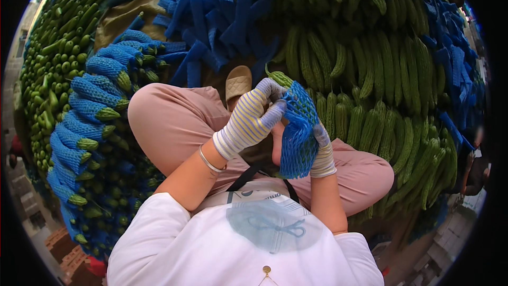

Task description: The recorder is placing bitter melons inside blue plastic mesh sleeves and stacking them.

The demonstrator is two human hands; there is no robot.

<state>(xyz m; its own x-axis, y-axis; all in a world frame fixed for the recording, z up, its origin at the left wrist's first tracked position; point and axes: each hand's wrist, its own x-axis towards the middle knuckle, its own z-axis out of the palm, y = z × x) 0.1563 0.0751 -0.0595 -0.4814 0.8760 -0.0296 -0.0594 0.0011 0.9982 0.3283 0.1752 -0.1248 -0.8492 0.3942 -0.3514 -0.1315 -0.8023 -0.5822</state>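
Left hand (255,111) and right hand (324,154) grip a blue mesh sleeve (297,145) — green gourd (280,78) partly inside.

1. Gourd (280,78): green, ridged, held aslant, its narrow, curled end bare beyond the net; green shows through the upper mesh, but how far down it reaches cannot be told.
2. Net (297,148): blue, open-meshed, around the gourd, its lower part loosely gathered.
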